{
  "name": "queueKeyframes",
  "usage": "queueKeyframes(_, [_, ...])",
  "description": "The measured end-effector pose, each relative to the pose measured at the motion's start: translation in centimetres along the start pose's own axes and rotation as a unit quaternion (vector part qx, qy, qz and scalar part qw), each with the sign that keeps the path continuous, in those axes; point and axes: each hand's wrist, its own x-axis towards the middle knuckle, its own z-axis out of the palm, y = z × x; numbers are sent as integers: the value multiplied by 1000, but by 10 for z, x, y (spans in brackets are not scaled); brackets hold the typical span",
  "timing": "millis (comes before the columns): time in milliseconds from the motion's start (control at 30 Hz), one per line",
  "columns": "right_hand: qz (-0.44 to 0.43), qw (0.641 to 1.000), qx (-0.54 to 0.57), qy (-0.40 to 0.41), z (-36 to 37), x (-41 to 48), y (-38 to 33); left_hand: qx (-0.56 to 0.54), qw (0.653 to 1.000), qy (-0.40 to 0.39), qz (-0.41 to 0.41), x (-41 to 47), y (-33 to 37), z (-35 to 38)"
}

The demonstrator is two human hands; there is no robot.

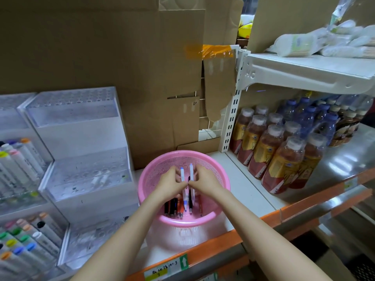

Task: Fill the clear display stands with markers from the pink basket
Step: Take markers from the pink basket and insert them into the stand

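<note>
Left hand pinches white marker upright over pink basket; right hand, w/ fingers curled, pinches second marker alongside; clear stand sits just beside basket.

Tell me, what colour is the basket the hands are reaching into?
The basket is pink, shown best in the head view.

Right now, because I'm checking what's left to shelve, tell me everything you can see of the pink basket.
The pink basket is a round, plastic-looking bowl with mesh walls and a thick solid rim. It stands upright on the white shelf, right of the clear display stand. Dark and orange markers lie at its bottom. The left hand and right hand reach in, each gripping a white marker.
</note>
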Motion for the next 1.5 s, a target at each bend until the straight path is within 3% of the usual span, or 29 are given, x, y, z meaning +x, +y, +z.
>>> queueKeyframes(200, [-128,987,81,59,-1,-14,-6,39,985,63,155,-16,14,-7])
queueKeyframes(800, [-288,938,102,161,-45,-59,-97,29,918,173,357,-87,56,-81])
queueKeyframes(1033, [-356,916,113,149,-29,-64,-168,40,899,254,355,-123,46,-147])
queueKeyframes(1267, [-391,903,121,132,8,-70,-244,50,902,298,307,-167,10,-224])
queueKeyframes(1500, [-408,897,122,121,57,-76,-320,49,882,367,293,-205,-31,-302])
